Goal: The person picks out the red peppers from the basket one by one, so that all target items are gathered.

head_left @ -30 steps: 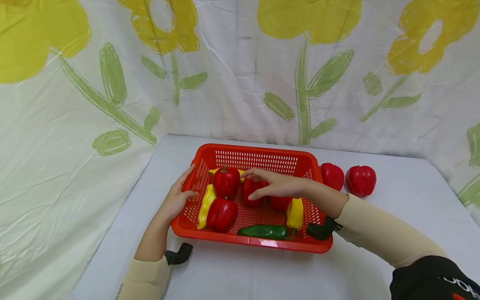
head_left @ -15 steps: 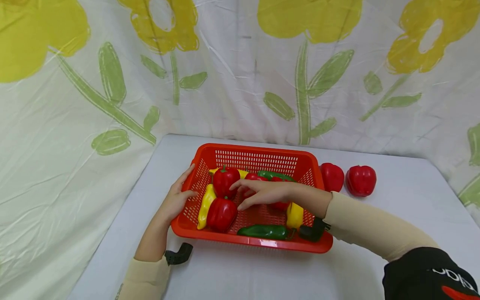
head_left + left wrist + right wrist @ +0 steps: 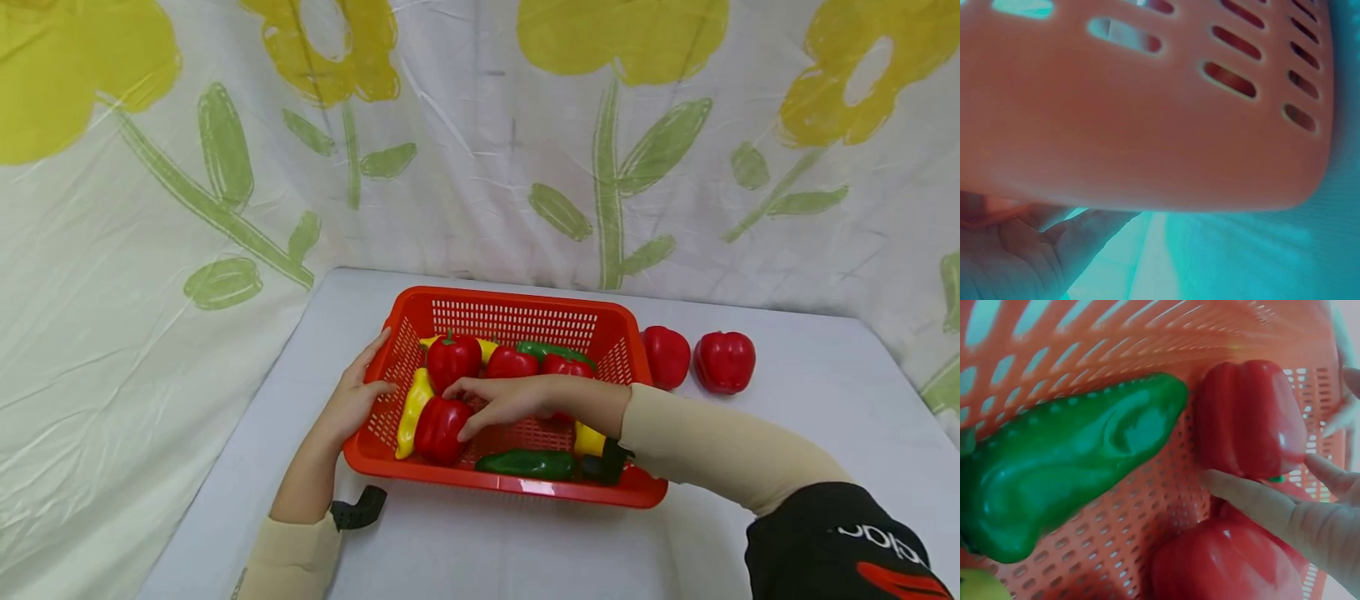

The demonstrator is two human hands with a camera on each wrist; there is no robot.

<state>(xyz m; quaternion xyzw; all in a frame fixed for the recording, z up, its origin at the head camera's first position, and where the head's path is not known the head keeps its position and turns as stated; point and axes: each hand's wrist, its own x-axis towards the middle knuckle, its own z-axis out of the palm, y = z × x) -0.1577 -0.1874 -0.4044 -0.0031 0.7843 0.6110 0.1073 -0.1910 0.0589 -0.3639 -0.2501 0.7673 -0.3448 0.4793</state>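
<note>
An orange-red plastic basket (image 3: 517, 490) with slotted walls stands on the table. My left hand (image 3: 356, 400) holds its left rim, thumb over the edge; in the left wrist view the basket's outer wall hides part of that hand (image 3: 1029, 256). Inside the basket, my right hand (image 3: 502, 400) reaches to a red bell pepper (image 3: 441, 432) at the front left. The right wrist view has thumb and finger spread at the near edge of this bell pepper (image 3: 1250, 419), not closed round it. Beside it lie a yellow pepper (image 3: 412, 415) and another red bell pepper (image 3: 453, 360).
A long green pepper (image 3: 528, 463) lies along the basket's front wall, with a yellow pepper (image 3: 588, 440) to its right. More red bell peppers (image 3: 512, 362) and a green pepper (image 3: 551, 351) sit farther back. Two red bell peppers (image 3: 723, 362) rest on the table, right of the basket.
My right hand has moved left and toward the front, from the middle red bell pepper to the front-left one. The left hand has stayed on the rim, and the basket has not moved.
</note>
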